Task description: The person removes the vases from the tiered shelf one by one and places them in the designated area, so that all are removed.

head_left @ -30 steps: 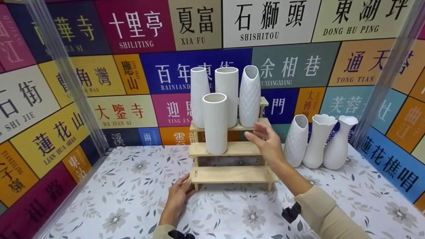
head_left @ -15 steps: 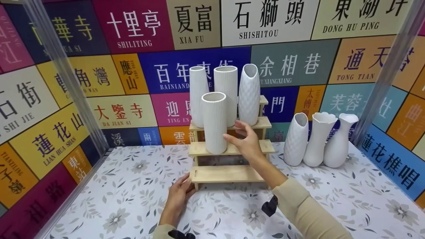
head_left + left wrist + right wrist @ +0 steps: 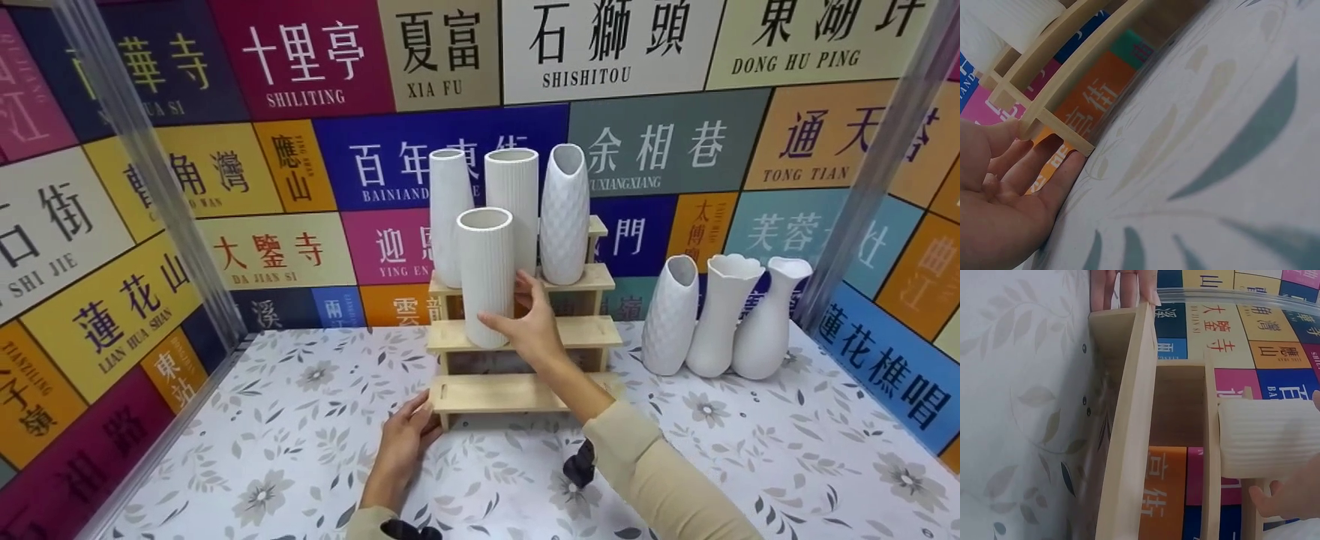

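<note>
My right hand is at the white ribbed cylindrical vase, which stands upright on the middle step of a light wooden stepped stand. Its thumb lies across the lower front and the fingers reach round the right side. In the right wrist view, thumb and fingertip flank the vase. Down at the left end of the lowest step, my left hand holds the stand. In the left wrist view its thumb rests on the step's corner, with the fingers against the leg below.
On the step behind stand a smooth tapered vase, another ribbed vase and a diamond-textured vase. Three more white vases stand on the flower-patterned tabletop at right. A colourful sign-covered wall rises behind.
My right hand has moved left from the stand's right side, and its thumb and fingers have closed round the front ribbed vase. The left hand has stayed at the stand.
</note>
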The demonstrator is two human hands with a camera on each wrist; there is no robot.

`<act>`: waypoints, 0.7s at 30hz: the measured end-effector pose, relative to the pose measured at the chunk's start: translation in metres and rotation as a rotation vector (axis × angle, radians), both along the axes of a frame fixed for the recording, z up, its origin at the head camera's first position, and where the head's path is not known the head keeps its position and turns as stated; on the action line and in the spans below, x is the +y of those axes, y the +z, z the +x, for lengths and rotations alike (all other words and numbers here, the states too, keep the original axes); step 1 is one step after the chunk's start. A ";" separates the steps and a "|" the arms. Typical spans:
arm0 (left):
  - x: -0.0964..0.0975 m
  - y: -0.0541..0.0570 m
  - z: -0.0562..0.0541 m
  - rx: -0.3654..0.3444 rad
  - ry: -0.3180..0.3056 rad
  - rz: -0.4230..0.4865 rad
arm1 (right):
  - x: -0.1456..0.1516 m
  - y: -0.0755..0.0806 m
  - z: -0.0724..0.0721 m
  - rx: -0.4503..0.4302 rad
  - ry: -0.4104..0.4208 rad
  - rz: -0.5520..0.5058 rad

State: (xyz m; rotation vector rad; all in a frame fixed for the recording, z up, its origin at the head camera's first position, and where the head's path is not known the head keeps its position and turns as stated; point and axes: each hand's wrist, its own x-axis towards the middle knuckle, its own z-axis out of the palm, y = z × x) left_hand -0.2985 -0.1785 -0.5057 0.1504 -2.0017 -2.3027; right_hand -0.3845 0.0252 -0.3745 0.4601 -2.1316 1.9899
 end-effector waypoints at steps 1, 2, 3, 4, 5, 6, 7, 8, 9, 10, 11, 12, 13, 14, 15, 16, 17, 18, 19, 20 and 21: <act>0.000 0.000 0.000 0.005 -0.003 0.003 | -0.002 -0.001 -0.001 0.008 0.001 -0.017; 0.000 0.000 0.000 0.009 -0.005 0.003 | -0.004 -0.002 -0.001 0.017 0.004 -0.030; 0.000 -0.001 0.000 0.015 -0.007 0.003 | -0.006 -0.003 -0.002 0.018 0.004 -0.040; 0.000 -0.001 -0.001 0.020 -0.008 0.006 | -0.007 -0.004 -0.003 0.018 0.005 -0.049; -0.001 -0.002 -0.001 0.025 -0.008 0.008 | -0.009 -0.004 -0.004 0.021 0.004 -0.052; -0.001 -0.002 -0.001 0.030 -0.007 0.014 | -0.010 -0.004 -0.005 0.024 0.002 -0.051; -0.001 -0.003 -0.001 0.032 -0.005 0.015 | -0.011 -0.004 -0.006 0.025 -0.002 -0.050; -0.001 -0.003 -0.001 0.029 0.001 0.011 | -0.012 -0.004 -0.006 0.025 -0.006 -0.041; -0.001 -0.003 -0.001 0.030 0.002 0.011 | -0.012 -0.004 -0.008 0.027 -0.010 -0.033; -0.001 -0.003 -0.002 0.029 0.004 0.010 | -0.013 -0.004 -0.009 0.033 -0.013 -0.023; 0.000 -0.003 -0.002 0.029 0.004 0.010 | -0.013 -0.004 -0.010 0.035 -0.017 -0.013; 0.000 -0.003 -0.002 0.026 0.005 0.009 | -0.014 -0.004 -0.012 0.035 -0.021 -0.004; 0.000 -0.003 -0.001 0.022 0.006 0.005 | -0.014 -0.004 -0.013 0.037 -0.025 0.001; 0.001 -0.003 -0.001 0.020 0.006 0.006 | -0.014 -0.004 -0.014 0.036 -0.030 0.005; 0.001 -0.003 -0.001 0.019 0.004 0.009 | -0.015 -0.004 -0.014 0.034 -0.035 0.011; 0.001 -0.002 -0.001 0.016 0.002 0.011 | -0.015 -0.004 -0.015 0.032 -0.042 0.015; 0.001 -0.002 -0.002 0.012 0.004 0.014 | -0.015 -0.003 -0.016 0.031 -0.047 0.018; 0.001 -0.001 -0.002 0.002 0.007 0.012 | -0.016 -0.003 -0.016 0.033 -0.053 0.019; 0.001 -0.001 -0.002 -0.003 0.010 0.012 | -0.016 -0.004 -0.016 0.036 -0.058 0.016; 0.001 -0.001 -0.002 -0.002 0.010 0.015 | -0.017 -0.004 -0.016 0.037 -0.064 0.014; 0.001 -0.001 -0.002 0.000 0.008 0.019 | -0.017 -0.004 -0.016 0.039 -0.070 0.011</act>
